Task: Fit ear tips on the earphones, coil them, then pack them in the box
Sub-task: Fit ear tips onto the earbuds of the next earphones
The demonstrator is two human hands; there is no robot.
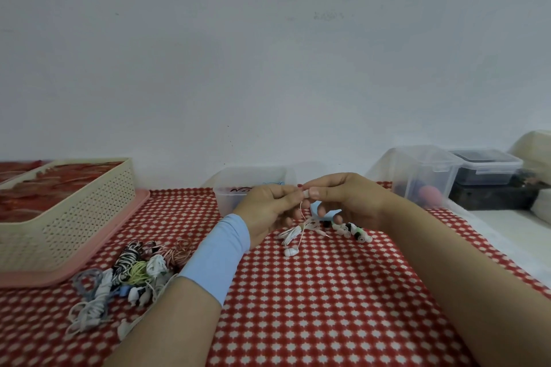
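A beige lattice basket (89, 211) sits on a pink tray (29, 278) over red-and-white cloth (328, 307).

Red-checked cloth (328, 307): pink tray (98, 250), earphone pile (128, 274), ear tips (354, 231).

Red-and-white checked tablecloth (328, 292), beige basket (74, 217) on pink tray (119, 235), blue wristband (217, 259)

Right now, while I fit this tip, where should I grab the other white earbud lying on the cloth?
Pinch the white earbud across its rounded body, coming from above: it lies on its side on the checked tablecloth, free of the loose ear tips, with its cable leading up.
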